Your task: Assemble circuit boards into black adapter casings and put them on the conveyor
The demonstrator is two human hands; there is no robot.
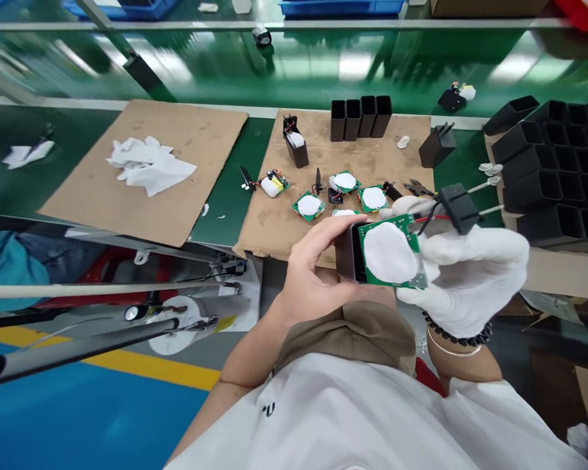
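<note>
My bare left hand [310, 277] is wrapped round a black plastic case [347, 251], its open end facing right. In my white-gloved right hand [470, 274] is a green circuit board [414, 245] with a white round pad [389, 253] on it. The board's left edge is at the mouth of the case; how far it sits inside is hidden. Red and black wires run from the board to a black plug piece [458, 207] with two prongs, which rests above my right fingers. Beyond my hands, several padded circuit boards [308, 205] lie on cardboard.
Black cases [361, 119] stand in a row at the back of the cardboard [274, 228]. More cases [558, 176] are stacked at right. Cutters [418, 188] lie near my right hand. Crumpled white cloth [149, 163] is on the left cardboard. A green conveyor belt [304, 65] runs behind.
</note>
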